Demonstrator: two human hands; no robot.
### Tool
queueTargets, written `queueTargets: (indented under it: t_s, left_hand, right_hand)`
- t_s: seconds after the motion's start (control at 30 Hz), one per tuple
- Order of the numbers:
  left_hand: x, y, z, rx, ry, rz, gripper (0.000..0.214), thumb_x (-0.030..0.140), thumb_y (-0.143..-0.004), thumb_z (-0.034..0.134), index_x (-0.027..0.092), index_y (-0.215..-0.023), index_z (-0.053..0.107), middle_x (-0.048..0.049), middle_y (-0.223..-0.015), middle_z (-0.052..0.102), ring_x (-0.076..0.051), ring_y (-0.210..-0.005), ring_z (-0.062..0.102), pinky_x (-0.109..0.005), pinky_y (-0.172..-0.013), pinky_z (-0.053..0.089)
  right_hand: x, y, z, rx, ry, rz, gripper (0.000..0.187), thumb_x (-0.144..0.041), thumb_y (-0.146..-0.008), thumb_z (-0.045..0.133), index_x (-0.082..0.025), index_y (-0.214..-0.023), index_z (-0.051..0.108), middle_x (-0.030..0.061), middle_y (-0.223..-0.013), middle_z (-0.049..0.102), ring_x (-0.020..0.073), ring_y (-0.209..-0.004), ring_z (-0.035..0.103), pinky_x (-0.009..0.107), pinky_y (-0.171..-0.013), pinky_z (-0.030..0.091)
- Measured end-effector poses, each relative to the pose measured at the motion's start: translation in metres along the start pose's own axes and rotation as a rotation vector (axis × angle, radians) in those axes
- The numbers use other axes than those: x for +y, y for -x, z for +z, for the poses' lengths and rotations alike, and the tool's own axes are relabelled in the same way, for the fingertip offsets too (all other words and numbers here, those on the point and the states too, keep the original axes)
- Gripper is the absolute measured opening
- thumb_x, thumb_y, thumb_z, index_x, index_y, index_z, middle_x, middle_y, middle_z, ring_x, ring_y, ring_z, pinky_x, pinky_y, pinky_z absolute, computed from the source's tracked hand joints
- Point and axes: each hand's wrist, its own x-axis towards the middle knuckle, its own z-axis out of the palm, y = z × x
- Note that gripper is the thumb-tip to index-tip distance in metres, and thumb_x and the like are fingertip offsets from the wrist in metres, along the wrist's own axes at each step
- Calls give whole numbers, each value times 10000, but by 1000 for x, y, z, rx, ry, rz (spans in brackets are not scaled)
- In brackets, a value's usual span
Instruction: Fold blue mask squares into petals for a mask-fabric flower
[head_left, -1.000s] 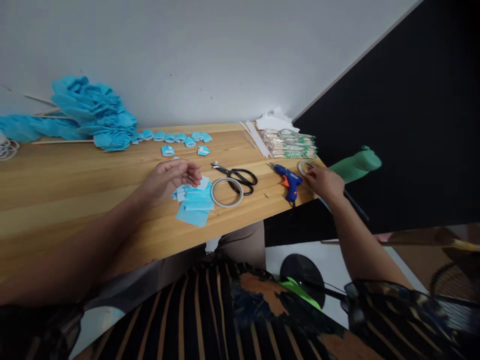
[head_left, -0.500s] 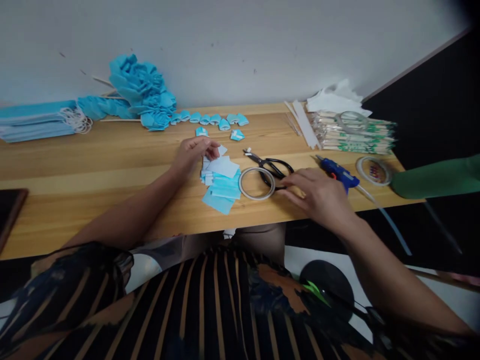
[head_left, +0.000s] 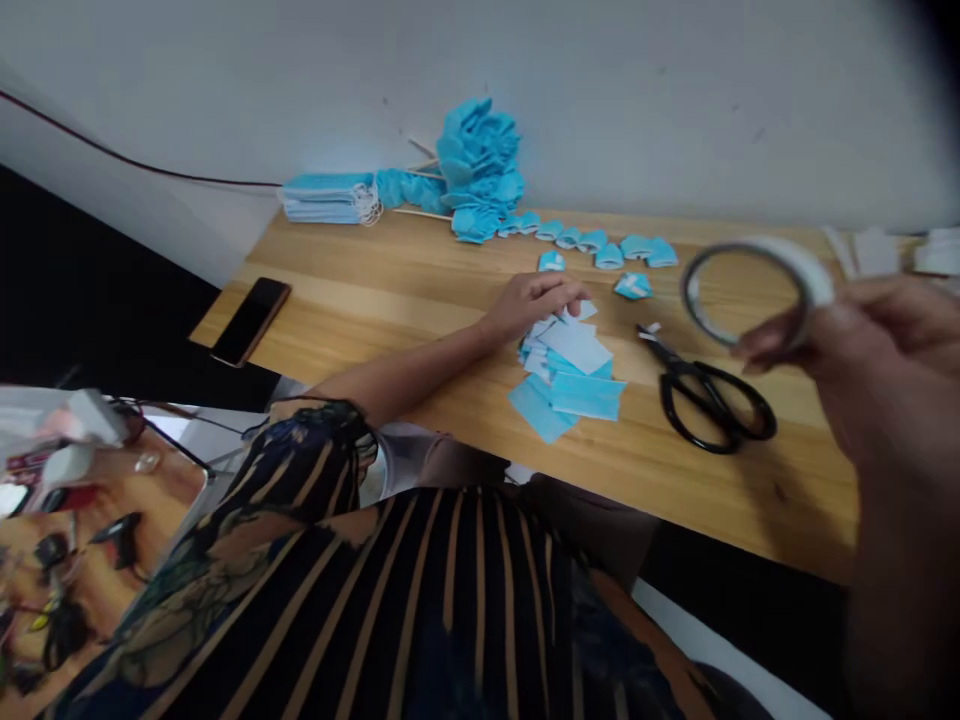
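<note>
My right hand (head_left: 885,350) holds a roll of clear tape (head_left: 819,275) raised above the table, thumb and fingers closed on its side. Below and left of it lie black-handled scissors (head_left: 701,405), with a small white scrap at the tips. My left hand (head_left: 544,303) rests at the top of a pile of cut blue and white fabric pieces (head_left: 581,345). Its fingers are curled together, and whatever they may pinch is too small to make out. Just beyond that hand sit two folded blue pieces with white strips, one of them a small bud-like shape (head_left: 633,286).
Along the wall are a stack of blue face masks (head_left: 326,198), ruffled blue flowers on sticks (head_left: 480,150) and a row of folded blue petals (head_left: 592,241). A phone (head_left: 251,320) lies at the table's left end. Lower left, another surface (head_left: 165,480) carries tools and cables.
My right hand has picked up the tape roll from beside the scissors and lifted it to the right. The view has swung left, showing the phone. My left hand stays at the pile.
</note>
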Motion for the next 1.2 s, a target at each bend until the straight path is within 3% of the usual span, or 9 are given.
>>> queueTargets:
  t_s: [0.13, 0.2, 0.3, 0.5, 0.6, 0.73, 0.8, 0.97, 1.2]
  left_hand:
    - [-5, -11, -9, 197, 165, 35, 326, 250, -1046, 511, 121, -1273, 705, -72, -1067, 782, -133, -895, 677, -234, -661, 451]
    - [-4, -21, -13, 203, 367, 36, 352, 291, -1062, 504, 134, -1344, 644, -95, -1164, 763, -156, -930, 692, -232, -651, 461]
    - [5, -29, -13, 70, 568, -36, 359, 412, -1036, 577, 144, -1260, 657, -124, -1163, 752, -179, -920, 715, -216, -589, 475]
    - [8, -24, -8, -128, 690, -103, 323, 388, -916, 775, 154, -1121, 687, -31, -829, 732, -159, -810, 738, -221, -627, 535]
    - [0, -22, -11, -97, 756, -132, 276, 406, -936, 750, 166, -1060, 694, -6, -752, 705, -152, -769, 733, -222, -622, 541]
    - [-6, -23, -18, 9, 831, -173, 214, 376, -1013, 638, 177, -971, 706, -10, -744, 708, -141, -748, 713, -220, -602, 532]
    - [-6, -23, -21, 43, 870, -172, 215, 349, -1039, 595, 180, -971, 710, -4, -740, 705, -124, -730, 703, -206, -583, 515]
    - [-8, -23, -19, 37, 935, -91, 160, 345, -1009, 660, 190, -995, 699, 21, -748, 692, -90, -743, 712, -180, -641, 541]
    - [-13, -22, -17, -38, 898, -47, 253, 463, -954, 712, 230, -1052, 710, 34, -753, 686, -111, -751, 704, -251, -706, 560]
  right_hand:
    - [-5, -72, 27, 135, -295, 176, 389, -619, -930, 655, -234, -886, 625, -24, -741, 656, 117, -638, 593, 238, -572, 405]
    - [0, -104, 33, 202, -470, 271, 392, -612, -929, 654, -235, -842, 593, -53, -694, 610, 89, -588, 545, 218, -540, 367]
    - [18, -129, 37, 290, -823, 394, 308, -483, -956, 670, -233, -810, 565, -95, -607, 508, 59, -502, 439, 185, -447, 263]
    - [51, -122, 52, 254, -950, 419, 351, -541, -836, 805, -232, -832, 638, -81, -606, 581, 63, -471, 505, 193, -391, 367]
    - [51, -115, 57, 255, -997, 452, 322, -496, -827, 829, -216, -846, 670, -63, -639, 648, 74, -508, 588, 186, -429, 461]
    - [36, -109, 62, 189, -1034, 386, 215, -319, -824, 849, -226, -966, 716, -49, -798, 757, 83, -681, 719, 172, -581, 597]
    - [29, -107, 65, 140, -1043, 355, 266, -250, -799, 857, -249, -1032, 728, -48, -894, 789, 90, -787, 750, 174, -649, 629]
    - [22, -103, 72, 69, -1010, 328, 384, -202, -724, 894, -295, -1061, 734, -54, -957, 797, 121, -884, 753, 214, -699, 652]
    - [22, -103, 75, 66, -976, 300, 281, -313, -704, 921, -278, -943, 777, -42, -822, 767, 109, -735, 704, 214, -637, 622]
